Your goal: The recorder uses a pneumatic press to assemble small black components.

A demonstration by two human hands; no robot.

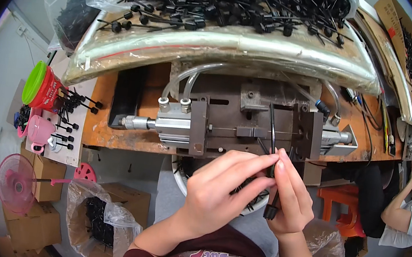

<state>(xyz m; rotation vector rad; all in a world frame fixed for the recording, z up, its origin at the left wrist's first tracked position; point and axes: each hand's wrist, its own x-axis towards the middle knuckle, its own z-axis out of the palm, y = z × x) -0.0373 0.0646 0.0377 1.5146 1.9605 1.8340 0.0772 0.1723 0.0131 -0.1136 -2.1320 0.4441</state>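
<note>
My left hand [222,184] and my right hand [291,198] meet in front of a metal clamping fixture [246,132], their fingertips pinched together. Between them is a thin black rod [273,124] that slants up over the fixture. My right hand also holds a black capped stem [271,208], its thick cap hanging below the fingers. Where the pieces meet, the fingertips hide them. The fixture has a silver air cylinder [173,124] on the left and another [336,138] on the right, with clear hoses.
A plastic-covered board [237,42] heaped with black capped stems [242,2] stands behind the fixture. Left are a red-and-green tub [46,87], a pink cup [40,130] and a pink fan [16,183]. A co-worker [411,215] sits at right beside an orange stool [341,201].
</note>
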